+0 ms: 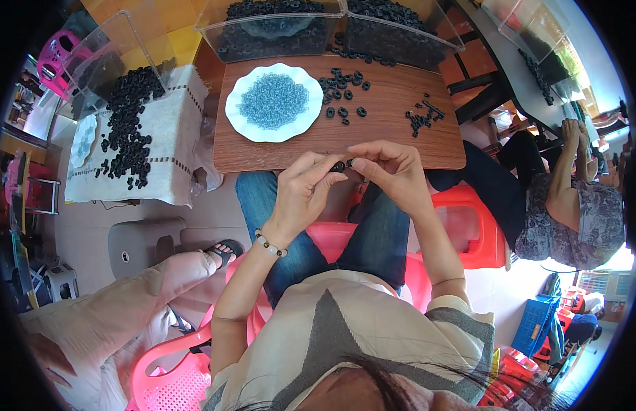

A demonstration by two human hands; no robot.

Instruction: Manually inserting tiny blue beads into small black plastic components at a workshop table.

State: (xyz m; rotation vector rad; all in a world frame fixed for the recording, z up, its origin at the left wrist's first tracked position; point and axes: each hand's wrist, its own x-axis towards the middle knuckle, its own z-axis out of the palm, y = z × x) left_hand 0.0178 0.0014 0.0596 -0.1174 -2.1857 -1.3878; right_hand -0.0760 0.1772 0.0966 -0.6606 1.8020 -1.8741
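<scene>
- Hand, left [306, 183]: thumb and fingertips pressing together, clamping a black ring-shaped piece [338, 166] just past the near edge of the brown tabletop [263, 157], above the lap.
- Hand, right [395, 172]: thumb and forefinger closing on a small dark piece [351, 163], meeting the left hand's fingertips; finer detail hiding behind the fingers.
- Plate, white, scalloped [234, 108]: resting on the tabletop, holding pale blue beads [273, 101].
- Rings, black, loose [343, 111]: lying scattered just right of the plate.
- Parts, black, smaller [416, 124]: clustering near the tabletop's right side.
- Bins, clear, two [273, 44]: standing at the far edge, holding more black pieces.
- Heap, black pieces [129, 103]: spreading over a pale cloth [170, 137] at left.
</scene>
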